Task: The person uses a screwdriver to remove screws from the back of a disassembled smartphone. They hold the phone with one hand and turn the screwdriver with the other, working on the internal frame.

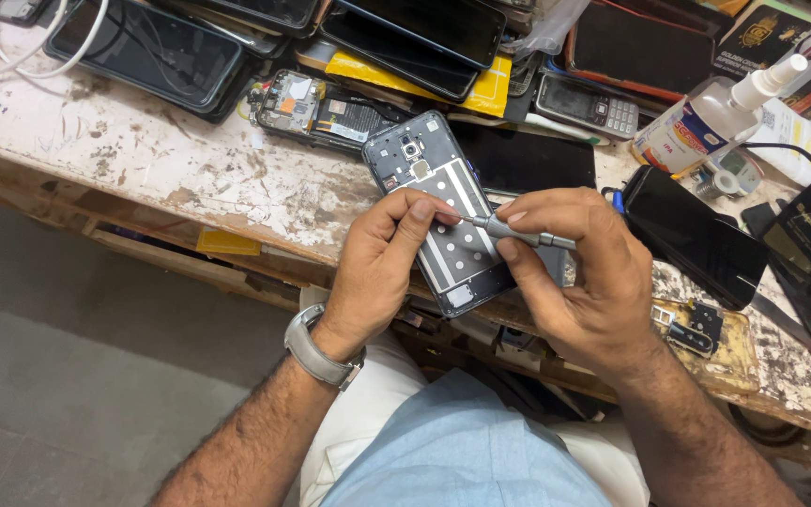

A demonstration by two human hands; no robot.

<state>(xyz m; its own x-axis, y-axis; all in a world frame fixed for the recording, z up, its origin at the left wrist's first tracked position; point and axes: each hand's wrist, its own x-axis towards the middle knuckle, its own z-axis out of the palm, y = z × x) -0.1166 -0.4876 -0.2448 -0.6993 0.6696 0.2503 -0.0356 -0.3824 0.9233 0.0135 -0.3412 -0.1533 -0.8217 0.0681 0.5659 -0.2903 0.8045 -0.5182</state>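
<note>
Head view: an opened dark-grey smartphone frame with its back cover off [443,216] lies tilted at the edge of the worn white-painted wooden desk [171,160], camera end away from the person. The left hand [377,268] presses down on the frame's near side, thumb on the inner plate. The right hand [579,282] pinches a slim grey metal precision screwdriver [518,232], tip touching the plate's middle. Judging by the bare interior, opening is done; inner work looks under way. Black phones [696,235] lie just beside.
</note>
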